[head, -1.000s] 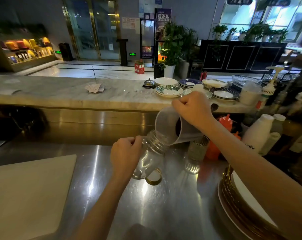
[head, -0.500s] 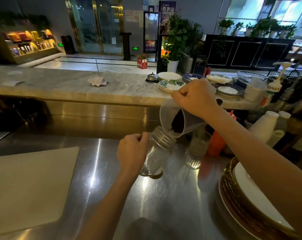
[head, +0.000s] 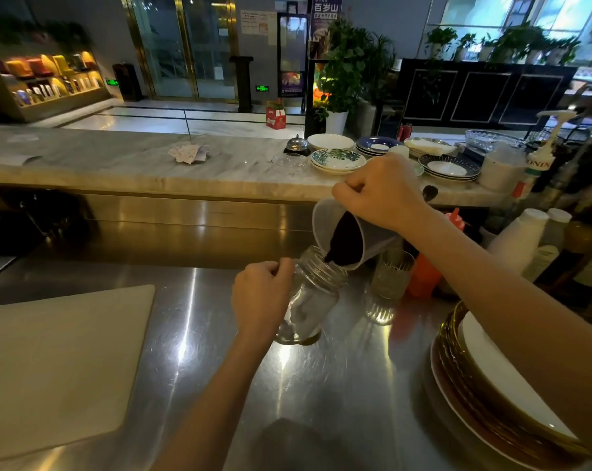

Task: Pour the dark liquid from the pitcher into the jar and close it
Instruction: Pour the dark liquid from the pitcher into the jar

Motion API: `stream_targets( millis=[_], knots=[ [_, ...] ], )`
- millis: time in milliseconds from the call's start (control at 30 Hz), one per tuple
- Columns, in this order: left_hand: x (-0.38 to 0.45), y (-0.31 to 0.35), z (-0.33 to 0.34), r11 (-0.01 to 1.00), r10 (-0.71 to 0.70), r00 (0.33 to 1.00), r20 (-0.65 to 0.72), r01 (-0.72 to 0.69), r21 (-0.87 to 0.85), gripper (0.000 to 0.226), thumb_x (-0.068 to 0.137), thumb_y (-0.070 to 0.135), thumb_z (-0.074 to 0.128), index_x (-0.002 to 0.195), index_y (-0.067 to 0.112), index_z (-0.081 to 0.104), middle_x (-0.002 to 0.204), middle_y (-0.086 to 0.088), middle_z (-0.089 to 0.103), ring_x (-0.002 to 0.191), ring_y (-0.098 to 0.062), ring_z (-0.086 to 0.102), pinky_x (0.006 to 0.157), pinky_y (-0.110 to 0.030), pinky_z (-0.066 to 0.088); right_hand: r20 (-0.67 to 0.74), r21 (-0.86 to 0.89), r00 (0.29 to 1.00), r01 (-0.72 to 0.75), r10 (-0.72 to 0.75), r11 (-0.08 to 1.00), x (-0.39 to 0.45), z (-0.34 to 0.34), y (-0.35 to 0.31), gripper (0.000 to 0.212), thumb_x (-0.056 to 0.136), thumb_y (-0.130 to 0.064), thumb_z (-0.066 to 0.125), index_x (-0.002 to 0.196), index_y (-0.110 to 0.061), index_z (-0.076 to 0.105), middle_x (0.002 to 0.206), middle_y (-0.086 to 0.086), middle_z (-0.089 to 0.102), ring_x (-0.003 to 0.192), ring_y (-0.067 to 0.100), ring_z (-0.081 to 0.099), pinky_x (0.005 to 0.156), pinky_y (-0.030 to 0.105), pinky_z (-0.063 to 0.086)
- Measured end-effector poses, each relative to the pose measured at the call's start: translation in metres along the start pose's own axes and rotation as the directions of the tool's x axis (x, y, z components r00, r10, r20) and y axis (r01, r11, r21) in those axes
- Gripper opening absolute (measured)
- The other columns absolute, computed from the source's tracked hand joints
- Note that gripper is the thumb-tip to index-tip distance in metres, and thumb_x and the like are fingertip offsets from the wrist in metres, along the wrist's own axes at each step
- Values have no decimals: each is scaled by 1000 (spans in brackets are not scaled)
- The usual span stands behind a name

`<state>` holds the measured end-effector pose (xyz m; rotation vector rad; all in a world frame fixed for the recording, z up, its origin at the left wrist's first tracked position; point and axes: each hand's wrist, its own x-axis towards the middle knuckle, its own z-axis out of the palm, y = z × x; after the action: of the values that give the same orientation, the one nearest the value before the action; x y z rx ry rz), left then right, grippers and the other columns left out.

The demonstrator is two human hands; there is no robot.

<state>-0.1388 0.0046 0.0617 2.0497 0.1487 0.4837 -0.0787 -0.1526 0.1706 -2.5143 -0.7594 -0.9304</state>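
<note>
Plates, gold-rimmed stack, nearest, right of the jar at the steel counter edge; right forearm passes over them. Cutting board, pale, flat, well left of the jar. Left hand wrapped around the jar body from the left, fingers closed on the glass; jar clear, threaded mouth open, tilted with its neck leaning right toward the pitcher, base on the counter. Gold-coloured lid, only an edge showing at the jar's base, mostly hidden behind it. Right hand clenched on the pitcher, grip on its upper far side; handle itself hidden by the fist. Pitcher translucent, tipped steeply left, lip touching or just above the jar mouth, cannot tell which. Dark liquid pooled at the lower lip, reaching the jar opening; little or none visible in the jar. Ribbed glass just right of the jar, partly behind the pitcher. Orange squeeze bottle beyond that glass, white bottles farther right. Marble ledge behind the jar carries patterned plates, a call bell, a paper pile. Potted plant and glass doors farthest back.
</note>
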Motion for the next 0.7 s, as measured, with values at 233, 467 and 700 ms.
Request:
stream_targets(
  millis=[233,467,700],
  knots=[
    [0,-3,2,999,-21,1000,-4,21,-27,51,83,18,51,36,18,30,29,5,22,32,-11,30,38,-16,18,31,-70,999,39,-37,997,-2,6,-1,37,73,-35,35,37,-25,39,31,-17,17,32,0,13,42,15,14],
    [0,-7,2,999,-33,999,4,33,-16,51,82,18,52,36,17,29,27,4,21,32,-11,30,35,-17,20,47,-102,998,48,-44,994,-2,10,-1,39,73,-36,35,37,-23,42,32,-16,17,32,1,13,41,16,16],
    [-2,-6,4,997,-50,999,4,50,-52,52,82,18,52,36,18,28,24,4,28,31,-10,31,34,-16,21,28,-96,998,62,-60,993,-3,13,1,39,74,-36,34,37,-24,41,31,-14,19,32,1,13,42,15,18]
  ],
)
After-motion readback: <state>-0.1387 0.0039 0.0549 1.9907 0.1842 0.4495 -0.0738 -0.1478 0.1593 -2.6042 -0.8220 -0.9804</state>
